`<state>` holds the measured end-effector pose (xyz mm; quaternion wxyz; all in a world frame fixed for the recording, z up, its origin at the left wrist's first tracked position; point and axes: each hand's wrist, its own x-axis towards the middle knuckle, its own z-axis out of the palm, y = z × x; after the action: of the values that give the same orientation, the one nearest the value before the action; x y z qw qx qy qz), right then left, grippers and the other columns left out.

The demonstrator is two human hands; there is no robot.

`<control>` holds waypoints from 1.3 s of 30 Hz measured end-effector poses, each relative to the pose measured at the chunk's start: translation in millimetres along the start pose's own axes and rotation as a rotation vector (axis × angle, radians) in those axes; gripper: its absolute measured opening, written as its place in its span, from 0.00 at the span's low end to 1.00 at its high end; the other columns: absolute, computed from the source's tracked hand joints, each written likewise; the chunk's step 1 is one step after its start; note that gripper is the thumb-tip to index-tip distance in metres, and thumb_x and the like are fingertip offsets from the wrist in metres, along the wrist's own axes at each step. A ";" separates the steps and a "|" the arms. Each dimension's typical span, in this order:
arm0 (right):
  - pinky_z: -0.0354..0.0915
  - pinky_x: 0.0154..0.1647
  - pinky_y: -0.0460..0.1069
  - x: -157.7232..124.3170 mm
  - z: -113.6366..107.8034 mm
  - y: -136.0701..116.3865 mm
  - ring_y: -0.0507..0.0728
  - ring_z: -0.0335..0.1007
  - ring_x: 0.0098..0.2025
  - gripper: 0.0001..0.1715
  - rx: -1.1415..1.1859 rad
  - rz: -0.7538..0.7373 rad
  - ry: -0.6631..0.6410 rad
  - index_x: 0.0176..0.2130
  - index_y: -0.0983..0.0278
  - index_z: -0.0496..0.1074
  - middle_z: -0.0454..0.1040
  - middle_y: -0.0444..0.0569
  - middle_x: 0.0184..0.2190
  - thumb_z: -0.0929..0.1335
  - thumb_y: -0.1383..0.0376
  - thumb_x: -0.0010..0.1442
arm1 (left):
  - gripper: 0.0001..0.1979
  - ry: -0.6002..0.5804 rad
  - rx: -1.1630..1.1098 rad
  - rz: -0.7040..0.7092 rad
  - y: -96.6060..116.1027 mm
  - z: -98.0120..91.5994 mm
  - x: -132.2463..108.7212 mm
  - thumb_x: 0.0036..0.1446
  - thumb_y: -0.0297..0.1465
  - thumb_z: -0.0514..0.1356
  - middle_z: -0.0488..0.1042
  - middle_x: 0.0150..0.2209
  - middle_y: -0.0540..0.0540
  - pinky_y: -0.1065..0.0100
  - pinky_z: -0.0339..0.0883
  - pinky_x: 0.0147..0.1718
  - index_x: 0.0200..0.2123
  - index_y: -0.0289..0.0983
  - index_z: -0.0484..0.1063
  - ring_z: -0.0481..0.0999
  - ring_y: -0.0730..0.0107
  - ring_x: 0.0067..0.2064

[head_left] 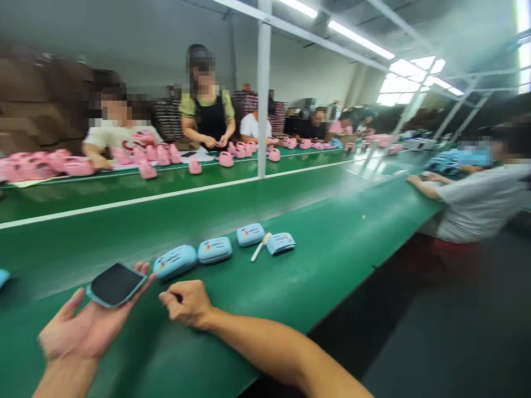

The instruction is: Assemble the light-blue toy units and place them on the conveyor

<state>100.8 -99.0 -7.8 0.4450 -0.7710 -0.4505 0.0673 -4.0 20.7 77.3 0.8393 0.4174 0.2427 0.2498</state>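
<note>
My left hand [83,326] lies palm up at the near edge of the green belt [323,260], holding a blue pouch [116,284] whose dark underside faces up on my fingertips. My right hand [186,303] rests on the belt beside it, fingers curled shut; whether anything is inside them I cannot make out. Just beyond my hands lie three closed blue pouches [214,249] in a row, then a white stick-like tool [260,246] and one more blue pouch [281,242].
A white line [174,193] and an upright post [263,88] divide the green table. Several people across it handle pink pouches [78,166]. A person in a grey shirt [477,202] leans on the belt at right. Dark floor lies off the table edge.
</note>
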 end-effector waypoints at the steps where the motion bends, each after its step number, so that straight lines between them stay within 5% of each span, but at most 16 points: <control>1: 0.56 0.28 0.43 -5.4 -1.8 0.0 0.48 0.65 0.27 0.18 -0.017 -0.052 -0.055 0.25 0.63 0.72 0.72 0.39 0.23 0.68 0.63 0.66 | 0.28 -0.024 -0.013 0.008 3.6 6.3 -1.6 0.63 0.33 0.45 0.80 0.54 0.44 0.55 0.79 0.50 0.65 0.40 0.63 0.76 0.59 0.59; 5: 0.57 0.29 0.45 -32.2 -7.6 0.7 0.51 0.71 0.29 0.16 -0.088 -0.289 -0.297 0.27 0.62 0.74 0.77 0.40 0.25 0.68 0.60 0.66 | 0.23 0.089 0.080 0.030 8.9 38.6 0.9 0.66 0.34 0.48 0.82 0.47 0.37 0.51 0.82 0.42 0.59 0.36 0.70 0.81 0.52 0.52; 8: 0.59 0.28 0.46 -46.6 -11.6 -3.4 0.54 0.76 0.34 0.16 -0.164 -0.431 -0.400 0.32 0.61 0.77 0.81 0.43 0.32 0.67 0.56 0.67 | 0.21 0.020 0.235 0.063 4.4 56.7 19.5 0.63 0.40 0.58 0.81 0.49 0.37 0.51 0.80 0.43 0.55 0.37 0.74 0.82 0.51 0.48; 13: 0.64 0.27 0.48 -45.2 -20.0 -18.4 0.58 0.80 0.38 0.19 -0.284 -0.456 -0.538 0.35 0.60 0.77 0.84 0.46 0.38 0.63 0.54 0.70 | 0.39 -0.325 1.013 0.235 -14.9 86.3 69.6 0.47 0.51 0.69 0.78 0.54 0.40 0.51 0.74 0.52 0.61 0.42 0.71 0.78 0.48 0.52; 19: 0.69 0.32 0.49 -41.0 -15.3 -22.1 0.60 0.81 0.41 0.18 -0.233 -0.400 -0.525 0.36 0.60 0.78 0.84 0.47 0.40 0.63 0.55 0.69 | 0.29 -0.852 1.814 0.478 -48.7 104.0 98.2 0.57 0.46 0.64 0.73 0.60 0.39 0.52 0.63 0.60 0.60 0.43 0.73 0.72 0.49 0.60; 28: 0.67 0.31 0.48 -52.9 -3.0 -19.2 0.61 0.82 0.38 0.14 -0.116 -0.341 -0.452 0.34 0.60 0.80 0.85 0.49 0.36 0.67 0.59 0.65 | 0.30 -0.758 1.787 0.490 -68.9 79.6 97.3 0.56 0.47 0.66 0.72 0.60 0.37 0.52 0.63 0.58 0.59 0.41 0.73 0.71 0.47 0.60; 34: 0.67 0.33 0.48 -55.2 -11.1 -23.9 0.60 0.82 0.37 0.15 -0.089 -0.274 -0.491 0.34 0.60 0.81 0.85 0.49 0.36 0.67 0.58 0.65 | 0.40 -0.733 1.820 0.404 -77.7 82.3 98.6 0.46 0.44 0.73 0.73 0.56 0.36 0.51 0.66 0.55 0.62 0.40 0.70 0.74 0.45 0.56; 37: 0.66 0.32 0.48 -51.7 -14.5 -25.8 0.61 0.82 0.40 0.15 -0.106 -0.288 -0.504 0.37 0.60 0.81 0.85 0.49 0.38 0.66 0.57 0.66 | 0.45 -0.638 1.777 0.426 -71.7 89.6 91.5 0.41 0.44 0.75 0.68 0.63 0.33 0.44 0.59 0.61 0.63 0.41 0.69 0.67 0.37 0.63; 39: 0.66 0.31 0.48 -49.2 -14.1 -25.2 0.60 0.82 0.40 0.15 -0.114 -0.294 -0.501 0.38 0.60 0.81 0.85 0.48 0.38 0.67 0.58 0.66 | 0.38 -0.523 1.663 0.468 -59.8 85.5 78.6 0.47 0.48 0.71 0.66 0.65 0.35 0.42 0.54 0.65 0.61 0.43 0.72 0.62 0.38 0.67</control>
<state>63.1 -140.0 4.8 0.2810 -0.6804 -0.6564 0.1651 121.2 -11.4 58.2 0.2226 0.9718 0.0555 0.0551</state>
